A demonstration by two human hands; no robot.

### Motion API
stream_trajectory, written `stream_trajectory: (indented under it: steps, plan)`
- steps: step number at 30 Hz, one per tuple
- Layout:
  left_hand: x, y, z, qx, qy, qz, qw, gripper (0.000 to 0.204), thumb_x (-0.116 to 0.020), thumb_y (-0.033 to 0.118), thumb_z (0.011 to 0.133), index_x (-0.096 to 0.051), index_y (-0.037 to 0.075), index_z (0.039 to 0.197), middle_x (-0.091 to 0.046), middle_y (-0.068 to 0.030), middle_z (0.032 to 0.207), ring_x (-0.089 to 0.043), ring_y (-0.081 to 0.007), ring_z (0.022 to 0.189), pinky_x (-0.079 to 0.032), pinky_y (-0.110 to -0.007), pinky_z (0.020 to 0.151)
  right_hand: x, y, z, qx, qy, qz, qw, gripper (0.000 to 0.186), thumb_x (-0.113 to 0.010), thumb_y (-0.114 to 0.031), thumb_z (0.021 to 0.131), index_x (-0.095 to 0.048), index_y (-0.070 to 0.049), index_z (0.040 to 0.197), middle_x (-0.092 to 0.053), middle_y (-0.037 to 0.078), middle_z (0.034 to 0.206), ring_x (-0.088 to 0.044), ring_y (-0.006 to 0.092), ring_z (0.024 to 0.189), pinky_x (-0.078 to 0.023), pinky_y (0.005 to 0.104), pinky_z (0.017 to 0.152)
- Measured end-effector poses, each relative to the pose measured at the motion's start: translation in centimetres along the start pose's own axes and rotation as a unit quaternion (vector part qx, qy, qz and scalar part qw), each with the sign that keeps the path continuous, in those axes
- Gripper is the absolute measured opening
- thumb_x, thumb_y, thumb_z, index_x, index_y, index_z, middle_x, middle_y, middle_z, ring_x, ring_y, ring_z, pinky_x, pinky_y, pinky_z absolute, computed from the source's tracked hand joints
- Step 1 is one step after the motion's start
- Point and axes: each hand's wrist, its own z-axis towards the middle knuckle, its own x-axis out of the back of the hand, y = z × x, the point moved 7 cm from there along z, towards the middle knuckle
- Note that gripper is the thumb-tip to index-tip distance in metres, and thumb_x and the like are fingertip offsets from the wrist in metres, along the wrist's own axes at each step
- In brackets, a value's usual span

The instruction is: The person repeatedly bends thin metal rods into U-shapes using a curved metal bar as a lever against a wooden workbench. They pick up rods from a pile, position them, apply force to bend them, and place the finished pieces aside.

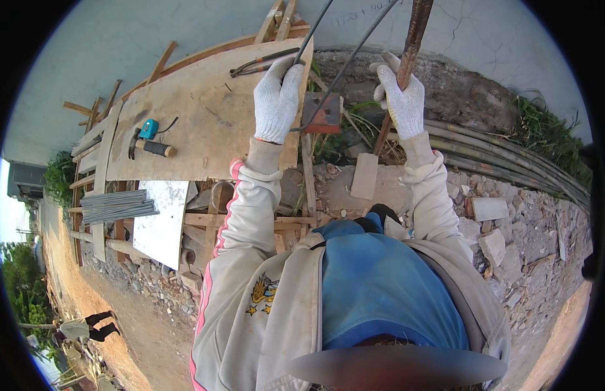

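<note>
My gloved left hand is closed on a thin dark bent steel rod near the plywood board's top right corner. My gloved right hand grips a long, thick, rusty bar, upright in the picture. Between the hands and below the rod is a reddish-brown block with dark fittings. Orange-and-black handled pliers or cutters lie just left of my left hand on the plywood. Farther left lie a hammer and a teal tape measure.
Short steel rods and a white panel lie on timber framing at left. A cracked wall stands beyond. Bamboo poles, rubble and weeds are at right. Another person is on the dirt path at lower left.
</note>
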Motion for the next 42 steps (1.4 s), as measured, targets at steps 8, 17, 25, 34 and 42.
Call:
stream_trajectory:
  steps: [8,17,25,34,42]
  plan:
    - [-3.3,-0.9,1.5,0.049,0.059,-0.174,0.982,0.029,-0.062,0.023,0.104,-0.068,-0.003,0.117,-0.067,-0.0046,0.092,-0.056,-0.0103,0.08,-0.049,-0.029,0.074,-4.9,-6.8,11.2,0.152,-0.138,0.006,0.979,0.041,-0.069,-0.03,0.103,-0.066,-0.003,0.134,-0.078,0.005,0.097,-0.062,0.0038,0.065,-0.049,0.0209,0.056]
    - [-4.7,-3.4,-1.6,0.119,0.166,-0.198,0.959,0.021,-0.056,0.014,0.107,-0.06,-0.003,0.117,-0.058,-0.0029,0.09,-0.053,-0.0105,0.076,-0.05,-0.03,0.074,-10.0,-4.7,15.5,0.213,-0.297,-0.035,0.93,0.035,-0.073,-0.034,0.1,-0.073,-0.004,0.118,-0.07,-0.001,0.082,-0.059,0.005,0.066,-0.049,0.0237,0.063]
    - [-2.8,2.3,-2.5,0.064,0.276,-0.119,0.952,0.034,-0.06,0.016,0.104,-0.057,-0.005,0.13,-0.063,-0.0052,0.093,-0.061,-0.0122,0.085,-0.053,-0.028,0.081,-16.7,-8.6,15.7,0.301,-0.43,0.001,0.851,0.041,-0.071,-0.045,0.1,-0.074,-0.006,0.112,-0.072,0.001,0.088,-0.062,0.0061,0.068,-0.051,0.0253,0.06]
    - [2.6,10.0,0.3,-0.057,0.376,-0.029,0.924,0.045,-0.062,0.023,0.106,-0.05,-0.005,0.138,-0.067,-0.0108,0.108,-0.068,-0.0168,0.095,-0.058,-0.032,0.085,-22.6,-11.6,14.2,0.287,-0.556,0.088,0.775,0.041,-0.07,-0.045,0.1,-0.07,-0.004,0.106,-0.07,0.002,0.085,-0.062,0.007,0.068,-0.052,0.0252,0.06]
    - [-0.9,11.8,-0.6,-0.028,0.408,-0.003,0.913,0.038,-0.065,0.012,0.101,-0.053,-0.003,0.133,-0.062,-0.005,0.105,-0.062,-0.0127,0.097,-0.054,-0.028,0.087,-25.5,-11.5,14.5,0.26,-0.639,0.084,0.719,0.036,-0.07,-0.04,0.101,-0.064,-0.004,0.103,-0.065,0.001,0.079,-0.059,0.0072,0.063,-0.05,0.0237,0.055]
